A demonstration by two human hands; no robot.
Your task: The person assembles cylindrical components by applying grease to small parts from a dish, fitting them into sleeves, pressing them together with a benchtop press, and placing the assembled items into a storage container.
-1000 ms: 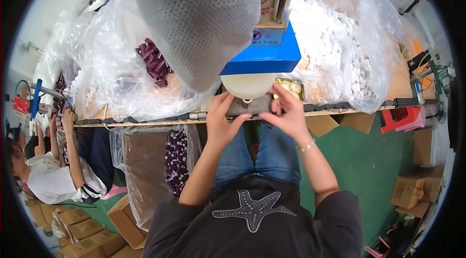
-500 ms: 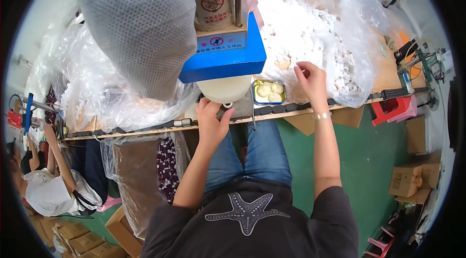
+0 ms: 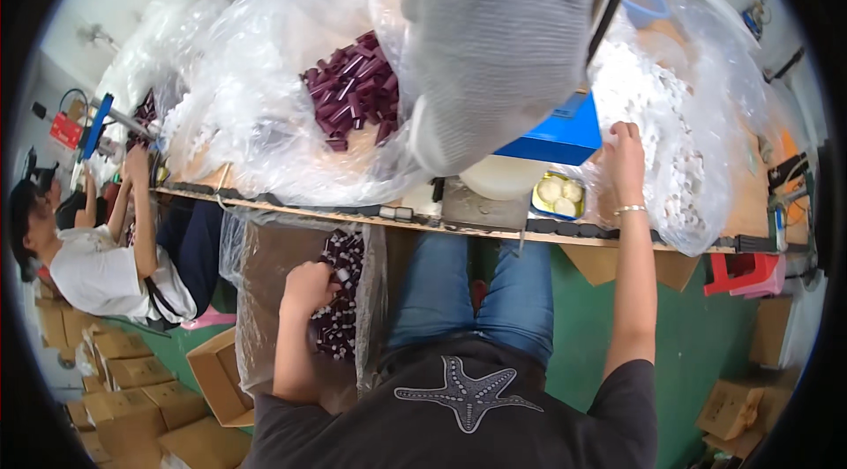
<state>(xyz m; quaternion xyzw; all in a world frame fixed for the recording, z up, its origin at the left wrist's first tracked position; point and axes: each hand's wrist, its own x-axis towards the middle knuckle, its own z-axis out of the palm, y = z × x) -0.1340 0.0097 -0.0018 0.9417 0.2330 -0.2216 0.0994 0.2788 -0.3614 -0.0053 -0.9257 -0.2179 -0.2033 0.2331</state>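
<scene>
My left hand (image 3: 308, 289) is closed at the left, below the bench edge. At its fingertips is a small whitish tubular part (image 3: 342, 276), partly hidden by the fingers. Beneath it, a plastic-lined box (image 3: 273, 315) holds many dark purple pieces with whitish ends (image 3: 337, 332). Out over the bench, my right hand (image 3: 627, 160) has its fingers curled at the near left side of a heap of small white parts (image 3: 657, 107). Whatever its fingers grip is hidden. Close by lies a small tin (image 3: 558, 215) with pale round lumps inside.
A blue machine block (image 3: 565, 135) stands over the bench, partly hidden by a grey cloth cover (image 3: 503, 45). Purple tubes (image 3: 353, 91) lie in clear plastic farther left. A co-worker (image 3: 106, 270) sits at far left. Cardboard boxes (image 3: 132, 412) and a red stool (image 3: 737, 275) stand around.
My left hand has left the spot under the machine and moved down left over the lined box. My right hand has reached to the white heap. The view has turned left.
</scene>
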